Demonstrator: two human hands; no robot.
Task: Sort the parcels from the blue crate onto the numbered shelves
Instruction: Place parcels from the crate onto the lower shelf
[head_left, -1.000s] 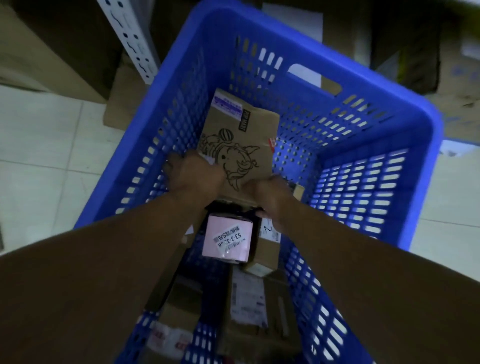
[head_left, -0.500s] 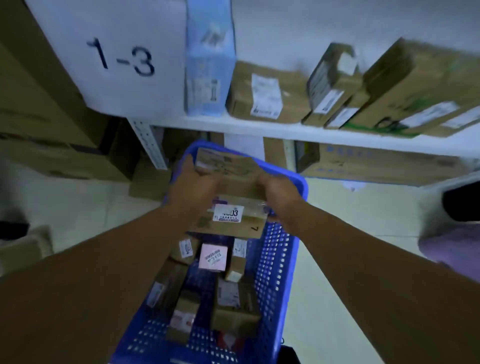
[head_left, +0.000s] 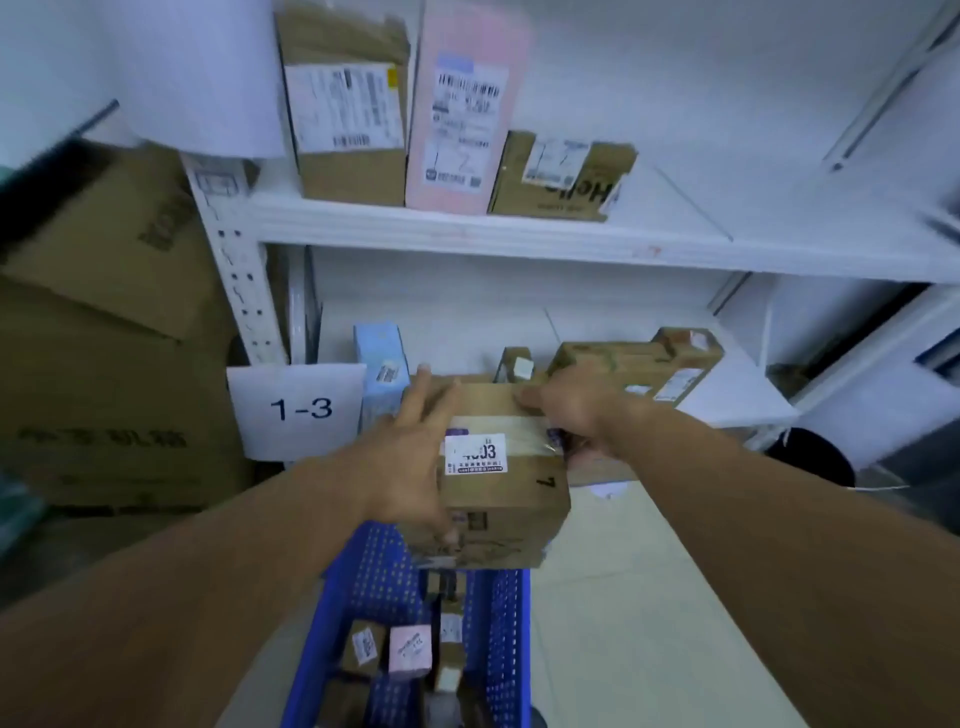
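I hold a brown cardboard parcel (head_left: 511, 499) with a white label in front of me, above the far end of the blue crate (head_left: 506, 618). My left hand (head_left: 410, 462) lies along its left side, fingers straight on top and thumb under the near corner. My right hand (head_left: 576, 405) grips its far right edge. Several small parcels, one of them pink (head_left: 410, 652), lie in the crate. Behind the parcel is the lower shelf (head_left: 727, 384), marked by a white 1-3 sign (head_left: 298, 410).
A light blue box (head_left: 382, 364) and several brown parcels (head_left: 639, 364) stand on the lower shelf. The upper shelf (head_left: 467, 234) carries two brown boxes and a tall pink one (head_left: 462, 109). Large cartons (head_left: 114, 332) are stacked at left. A dark bin (head_left: 815, 457) sits at right.
I have lifted the brown parcel out of the crate and raised it toward the 1-3 shelf. My view has tilted up from the crate to the shelves.
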